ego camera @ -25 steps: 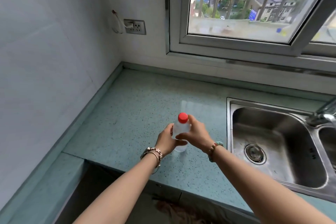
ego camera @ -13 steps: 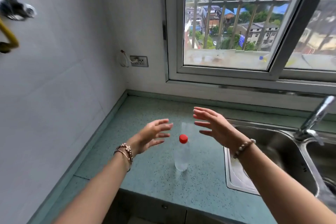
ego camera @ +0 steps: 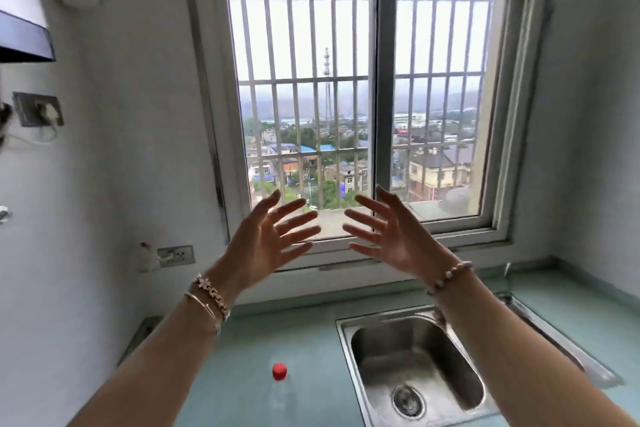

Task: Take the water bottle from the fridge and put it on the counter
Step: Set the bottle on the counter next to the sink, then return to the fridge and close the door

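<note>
Bottle [ego camera: 280, 388] is standing on tabletop [ego camera: 311, 350] near front edge; your left hand [ego camera: 266, 246] and right hand [ego camera: 391, 239] are hovering spread, empty; task looking done.

barred window [ego camera: 367, 107] | steel sink [ego camera: 412, 367] | wall socket [ego camera: 176, 256]

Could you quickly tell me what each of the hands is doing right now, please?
Left hand: open, fingers spread, holding nothing.
Right hand: open, fingers spread, holding nothing.
The water bottle stands alone on the counter.
</note>
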Action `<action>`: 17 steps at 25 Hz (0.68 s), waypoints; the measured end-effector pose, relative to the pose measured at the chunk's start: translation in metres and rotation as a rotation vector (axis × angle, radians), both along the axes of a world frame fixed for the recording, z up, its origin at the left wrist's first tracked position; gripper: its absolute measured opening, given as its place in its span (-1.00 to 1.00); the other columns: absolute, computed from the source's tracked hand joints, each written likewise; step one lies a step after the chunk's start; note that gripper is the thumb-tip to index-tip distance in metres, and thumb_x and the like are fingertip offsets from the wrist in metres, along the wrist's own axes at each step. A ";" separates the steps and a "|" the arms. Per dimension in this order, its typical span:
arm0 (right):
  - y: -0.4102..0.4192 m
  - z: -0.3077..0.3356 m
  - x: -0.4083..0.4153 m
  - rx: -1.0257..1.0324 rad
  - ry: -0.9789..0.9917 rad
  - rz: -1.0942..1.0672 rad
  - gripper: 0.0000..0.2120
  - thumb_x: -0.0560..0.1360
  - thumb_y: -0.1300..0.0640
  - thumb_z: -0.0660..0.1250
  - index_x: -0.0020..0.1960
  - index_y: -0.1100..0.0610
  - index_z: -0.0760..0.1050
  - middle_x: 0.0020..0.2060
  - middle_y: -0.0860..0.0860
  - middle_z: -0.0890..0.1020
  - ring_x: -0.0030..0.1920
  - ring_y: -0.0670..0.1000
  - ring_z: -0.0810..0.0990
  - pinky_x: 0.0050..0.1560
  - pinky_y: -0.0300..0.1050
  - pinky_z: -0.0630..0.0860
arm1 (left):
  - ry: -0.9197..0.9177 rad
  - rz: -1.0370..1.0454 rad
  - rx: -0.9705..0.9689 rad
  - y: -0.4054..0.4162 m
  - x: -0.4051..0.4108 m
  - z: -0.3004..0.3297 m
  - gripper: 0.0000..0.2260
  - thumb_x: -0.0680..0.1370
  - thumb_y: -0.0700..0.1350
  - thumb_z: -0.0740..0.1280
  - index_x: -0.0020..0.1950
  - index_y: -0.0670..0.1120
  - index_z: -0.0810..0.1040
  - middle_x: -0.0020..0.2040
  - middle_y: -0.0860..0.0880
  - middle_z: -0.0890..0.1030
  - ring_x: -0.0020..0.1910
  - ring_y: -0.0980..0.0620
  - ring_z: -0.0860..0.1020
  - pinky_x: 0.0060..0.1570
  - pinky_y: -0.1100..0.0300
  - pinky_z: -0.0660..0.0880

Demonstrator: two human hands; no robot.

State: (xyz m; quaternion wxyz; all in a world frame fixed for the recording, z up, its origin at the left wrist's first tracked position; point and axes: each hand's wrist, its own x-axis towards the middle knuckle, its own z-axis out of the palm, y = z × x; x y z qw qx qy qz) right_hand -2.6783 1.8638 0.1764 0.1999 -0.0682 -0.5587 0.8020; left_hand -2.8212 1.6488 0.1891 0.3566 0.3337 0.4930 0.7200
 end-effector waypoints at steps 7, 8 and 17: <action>-0.006 0.027 0.200 0.126 0.016 -0.377 -0.50 0.45 -0.23 0.34 0.30 -0.01 0.56 0.26 0.08 0.65 0.27 0.17 0.59 0.31 0.22 0.45 | 0.002 -0.392 0.037 0.090 0.132 0.020 -0.59 0.56 0.20 0.25 0.26 -0.01 0.62 0.29 -0.13 0.65 0.24 -0.17 0.62 0.24 -0.08 0.51; -0.011 0.029 0.242 0.137 0.010 -0.455 -0.53 0.45 -0.22 0.35 0.28 -0.01 0.58 0.23 0.07 0.66 0.26 0.18 0.59 0.29 0.22 0.47 | 0.023 -0.483 0.036 0.104 0.167 0.023 -0.58 0.57 0.20 0.24 0.28 0.00 0.61 0.30 -0.12 0.64 0.26 -0.17 0.61 0.25 -0.08 0.51; -0.215 0.030 0.647 0.008 0.017 -1.338 -0.64 0.34 -0.15 0.44 0.07 -0.01 0.64 0.06 0.06 0.71 0.09 0.13 0.65 0.13 0.13 0.51 | 0.015 -1.265 0.005 0.092 0.574 0.023 -0.62 0.52 0.16 0.31 0.24 0.02 0.64 0.28 -0.10 0.66 0.26 -0.16 0.61 0.34 -0.11 0.45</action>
